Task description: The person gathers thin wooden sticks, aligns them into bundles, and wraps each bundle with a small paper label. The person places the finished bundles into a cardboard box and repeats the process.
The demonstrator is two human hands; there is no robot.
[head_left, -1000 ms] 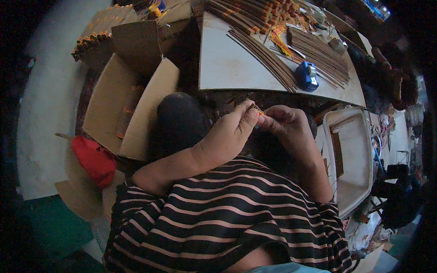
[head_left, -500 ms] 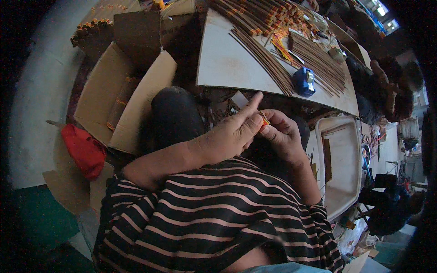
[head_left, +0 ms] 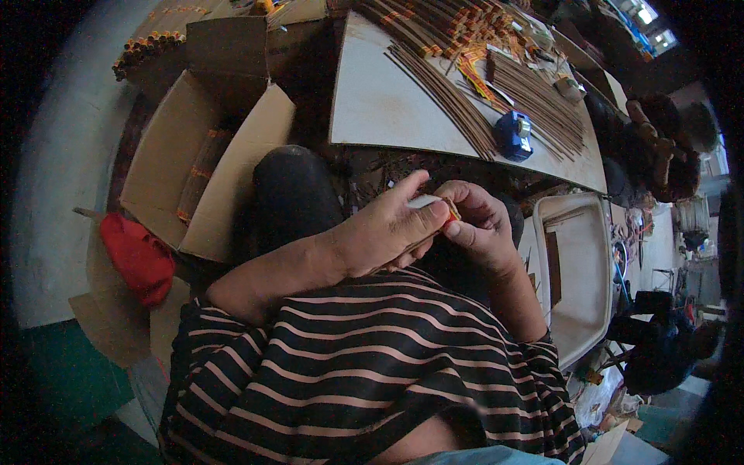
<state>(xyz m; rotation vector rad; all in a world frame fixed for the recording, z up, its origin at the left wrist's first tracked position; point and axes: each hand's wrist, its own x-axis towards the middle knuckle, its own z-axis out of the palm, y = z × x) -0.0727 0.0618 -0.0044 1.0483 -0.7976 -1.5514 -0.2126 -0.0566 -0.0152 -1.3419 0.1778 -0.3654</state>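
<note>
Above my lap, both hands meet at a small red-and-yellow paper band [head_left: 450,218]. My left hand [head_left: 387,231] presses its thumb against the band, with its index finger raised away. A whitish flat piece [head_left: 422,201] shows between that thumb and finger. My right hand [head_left: 482,225] pinches the band from the other side between thumb and curled fingers. What the band wraps, if anything, is hidden by my hands. On the table beyond lie thin brown sticks [head_left: 446,105], like incense sticks, and bundles with red-and-yellow bands [head_left: 469,31].
A blue tape dispenser [head_left: 513,136] stands near the front edge of the white table [head_left: 380,101]. On the left is an open cardboard box [head_left: 240,167] with banded bundles inside, beside a red cloth [head_left: 138,260]. A white plastic tub [head_left: 577,291] sits at right.
My left index finger has drawn back to the left, and the whitish piece now shows beside the left thumb. Both hands keep hold of the band. The whole view has shifted slightly.
</note>
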